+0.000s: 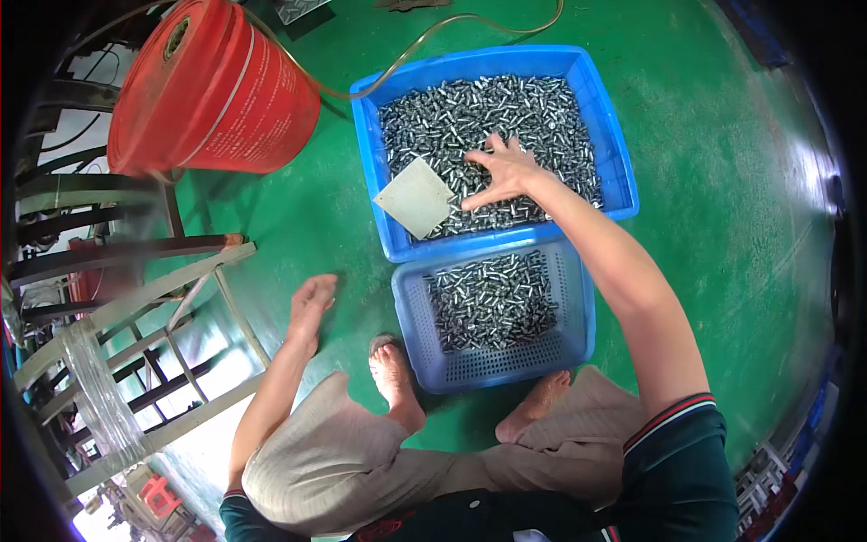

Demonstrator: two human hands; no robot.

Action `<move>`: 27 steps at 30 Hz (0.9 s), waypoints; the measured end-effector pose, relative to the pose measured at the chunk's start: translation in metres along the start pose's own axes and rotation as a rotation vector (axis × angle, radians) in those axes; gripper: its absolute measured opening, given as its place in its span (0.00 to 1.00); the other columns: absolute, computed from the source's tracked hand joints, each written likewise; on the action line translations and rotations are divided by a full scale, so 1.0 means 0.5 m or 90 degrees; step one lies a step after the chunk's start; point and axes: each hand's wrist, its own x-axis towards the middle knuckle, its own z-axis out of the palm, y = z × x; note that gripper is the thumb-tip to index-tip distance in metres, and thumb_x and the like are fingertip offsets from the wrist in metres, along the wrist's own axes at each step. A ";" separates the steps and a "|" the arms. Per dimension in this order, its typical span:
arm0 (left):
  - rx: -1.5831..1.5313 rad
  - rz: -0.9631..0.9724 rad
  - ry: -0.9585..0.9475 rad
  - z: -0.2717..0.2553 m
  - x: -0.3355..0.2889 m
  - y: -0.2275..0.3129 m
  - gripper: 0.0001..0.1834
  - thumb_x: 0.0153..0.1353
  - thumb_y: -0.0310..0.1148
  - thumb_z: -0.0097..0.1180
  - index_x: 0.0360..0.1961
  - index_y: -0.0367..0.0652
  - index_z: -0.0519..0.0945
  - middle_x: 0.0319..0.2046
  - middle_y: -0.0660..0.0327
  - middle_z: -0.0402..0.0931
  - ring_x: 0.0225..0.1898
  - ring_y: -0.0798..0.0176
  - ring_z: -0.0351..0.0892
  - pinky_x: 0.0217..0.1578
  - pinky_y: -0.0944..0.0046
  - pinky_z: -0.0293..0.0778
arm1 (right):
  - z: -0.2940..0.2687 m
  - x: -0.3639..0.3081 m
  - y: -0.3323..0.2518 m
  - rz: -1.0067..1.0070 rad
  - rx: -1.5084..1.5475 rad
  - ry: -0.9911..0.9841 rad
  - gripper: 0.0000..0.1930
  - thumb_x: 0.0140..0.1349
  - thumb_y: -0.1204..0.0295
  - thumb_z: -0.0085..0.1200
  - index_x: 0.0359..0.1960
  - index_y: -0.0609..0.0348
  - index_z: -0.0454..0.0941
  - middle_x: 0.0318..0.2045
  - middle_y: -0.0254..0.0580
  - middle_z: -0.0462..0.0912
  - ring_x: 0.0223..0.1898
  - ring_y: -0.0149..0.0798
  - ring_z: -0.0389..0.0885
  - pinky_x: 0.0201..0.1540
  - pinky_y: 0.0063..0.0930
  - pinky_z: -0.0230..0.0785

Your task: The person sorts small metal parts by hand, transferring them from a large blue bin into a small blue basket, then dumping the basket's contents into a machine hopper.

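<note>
Head view shows the right hand (502, 172) spread flat, grip wide and holding nothing, on the small metal cylinders (533, 108) heaped in the large blue bin (614, 135) at twelve o'clock. To gather well, I judge the fingers should curl and rake toward the pale scoop card (415, 197) at nine o'clock of the hand. The arm reaches out nearly straight over the perforated blue basket (578, 298). The left hand (310, 307) rests open on the green floor (722, 226), bracing.
</note>
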 end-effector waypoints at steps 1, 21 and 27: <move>-0.002 -0.001 -0.003 -0.004 -0.001 -0.005 0.10 0.56 0.32 0.47 0.39 0.44 0.73 0.35 0.69 0.71 0.40 0.72 0.66 0.43 0.69 0.61 | 0.015 -0.009 -0.005 -0.006 0.020 -0.030 0.48 0.26 0.37 0.59 0.56 0.34 0.59 0.58 0.44 0.52 0.58 0.57 0.51 0.53 0.57 0.53; -0.025 0.006 -0.013 -0.035 -0.002 -0.018 0.10 0.56 0.32 0.48 0.39 0.43 0.73 0.36 0.68 0.71 0.40 0.74 0.66 0.41 0.71 0.61 | -0.040 -0.095 -0.014 -0.079 0.445 -0.222 0.08 0.34 0.76 0.54 0.21 0.57 0.74 0.17 0.33 0.72 0.15 0.26 0.65 0.12 0.21 0.56; -0.010 0.002 -0.030 -0.022 0.007 -0.005 0.09 0.56 0.32 0.48 0.38 0.46 0.73 0.36 0.69 0.71 0.42 0.73 0.67 0.43 0.70 0.61 | 0.027 -0.247 -0.056 -0.373 0.261 -0.091 0.16 0.35 0.72 0.61 0.31 0.56 0.77 0.27 0.39 0.78 0.34 0.39 0.76 0.38 0.31 0.67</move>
